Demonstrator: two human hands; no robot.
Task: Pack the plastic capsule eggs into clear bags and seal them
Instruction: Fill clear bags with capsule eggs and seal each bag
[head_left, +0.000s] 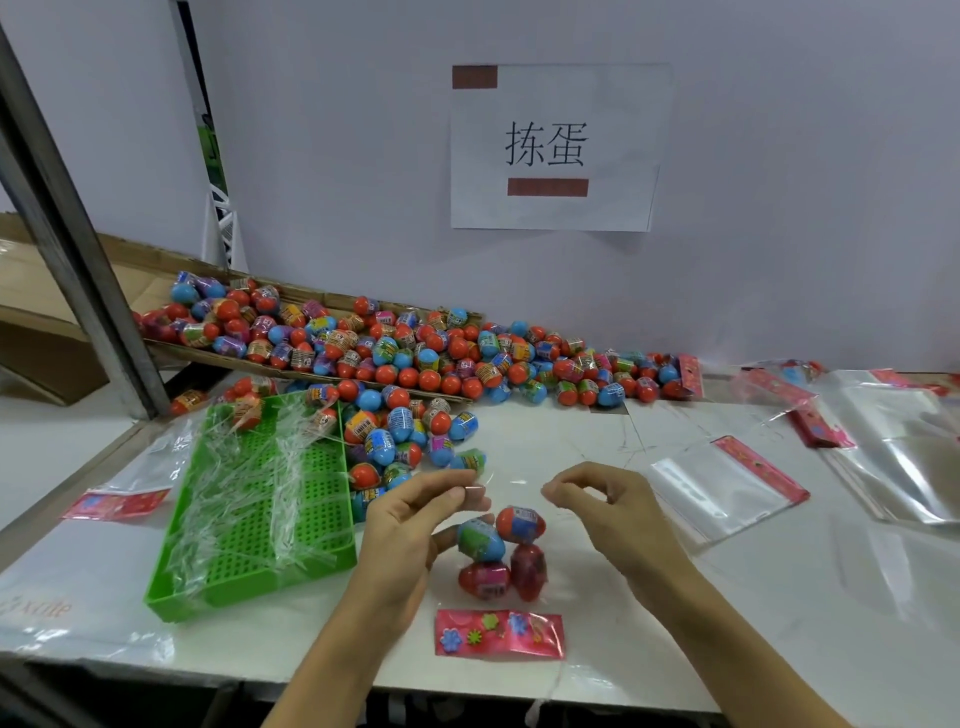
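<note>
Bag (501, 566): clear, four eggs (521, 524) inside, pink header (498, 634) at 6 o'clock; film nearly invisible, mouth edges hard to trace.
Left hand (415, 519): fingers curled, pinching the bag mouth at its 10 o'clock.
Right hand (602, 506): fingers curled, pinching near the mouth at 2 o'clock; what it holds cannot be made out for certain.
Egg pile (415, 353): 12 o'clock, spilling from a cardboard box (156, 270) partly cut off by a post.
Tray (260, 499): green, 9 o'clock, holding clear strips.
Spare bags (727, 483): 3 o'clock.

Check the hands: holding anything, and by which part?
Both hands, left hand and right hand, pinch the open top edge of the clear bag; four eggs sit inside.
</note>
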